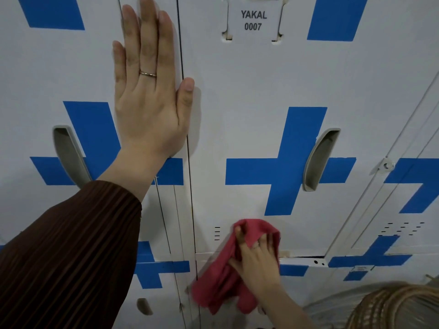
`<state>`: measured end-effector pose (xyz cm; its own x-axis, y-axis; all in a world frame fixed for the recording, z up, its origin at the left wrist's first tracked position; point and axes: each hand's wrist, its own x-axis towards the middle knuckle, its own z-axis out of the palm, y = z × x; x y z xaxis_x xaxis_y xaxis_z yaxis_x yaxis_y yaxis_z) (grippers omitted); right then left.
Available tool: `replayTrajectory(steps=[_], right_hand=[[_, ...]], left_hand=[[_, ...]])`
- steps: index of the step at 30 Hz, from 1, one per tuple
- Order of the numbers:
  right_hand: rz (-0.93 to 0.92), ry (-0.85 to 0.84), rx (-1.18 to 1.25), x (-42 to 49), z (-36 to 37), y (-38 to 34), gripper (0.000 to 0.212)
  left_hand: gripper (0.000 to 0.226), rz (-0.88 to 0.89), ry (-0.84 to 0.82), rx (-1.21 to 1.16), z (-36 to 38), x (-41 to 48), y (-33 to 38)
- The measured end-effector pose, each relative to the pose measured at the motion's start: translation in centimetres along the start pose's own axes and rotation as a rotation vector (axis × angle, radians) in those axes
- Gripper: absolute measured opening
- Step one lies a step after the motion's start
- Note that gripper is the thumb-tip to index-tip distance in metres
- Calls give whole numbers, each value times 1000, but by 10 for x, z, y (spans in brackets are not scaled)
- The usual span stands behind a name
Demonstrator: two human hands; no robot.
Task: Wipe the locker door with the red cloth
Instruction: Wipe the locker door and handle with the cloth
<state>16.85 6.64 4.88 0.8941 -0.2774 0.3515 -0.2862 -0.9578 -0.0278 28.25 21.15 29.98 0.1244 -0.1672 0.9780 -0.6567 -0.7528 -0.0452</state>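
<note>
The person stood close to a wall of white lockers w/ blue crosses. The left hand [147,91] lay flat on the metal, fingers straight and together, pointing up, holding nothing. Its palm and four fingers were on the neighbour door [59,67] at the left, and the thumb reached over the dark seam onto the locker door [261,79] in the middle. A thin ring [147,74] sat on one finger, and a brown ribbed sleeve [71,252] covered the arm up to the wrist. The right hand [256,260] was much lower, at the btm edge of the locker door. It gripped the red cloth [221,283] w/ curled fingers and held the bunched upper part against the door, just right of a small column of vent slots [217,233]. The rest of the cloth hung down and to the left, over the gap and onto the locker below. Higher on the same door there were a label [253,20] reading "YAKAL 0007", a big blue cross [289,160] and, on the right arm of the cross, a grey recessed handle [320,160]. The cloth was just under the foot of the cross and well under the handle. A second handle [69,155] was on the neighbour door, its lower end behind the sleeve. At the right a small lock tab [386,165] stood at the door's edge. In the btm right corner was a woven thing [392,307], straw-coloured; what it was, one could not tell.
</note>
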Motion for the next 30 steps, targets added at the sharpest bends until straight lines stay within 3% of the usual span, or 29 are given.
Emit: replayTrajectory(steps=[4, 5, 7, 9, 13, 14, 18, 22, 30], right_hand=[[77, -5, -151, -9, 2, 48, 80], [101, -38, -153, -9, 0, 58, 80], [126, -40, -145, -10, -5, 78, 104], [209, -47, -124, -12, -12, 96, 112], [208, 88, -41, -18, -5, 121, 144], [197, 111, -41, -14, -8, 120, 143], [93, 390, 3, 22, -50, 97, 100], [153, 605, 324, 59, -96, 80, 93], [134, 606, 337, 60, -107, 79, 93]], left_hand=[[58, 5, -5, -3, 0, 0, 1], [58, 5, -7, -3, -1, 0, 1], [58, 5, -13, -3, -1, 0, 1], [58, 5, -15, -5, -1, 0, 1], [59, 5, -9, -13, -2, 0, 2], [59, 4, -9, -10, -2, 0, 2], [59, -2, -6, -4, -1, 0, 2], [59, 0, -16, 0, -1, 0, 3], [61, -2, -26, -5, 0, -1, 2]])
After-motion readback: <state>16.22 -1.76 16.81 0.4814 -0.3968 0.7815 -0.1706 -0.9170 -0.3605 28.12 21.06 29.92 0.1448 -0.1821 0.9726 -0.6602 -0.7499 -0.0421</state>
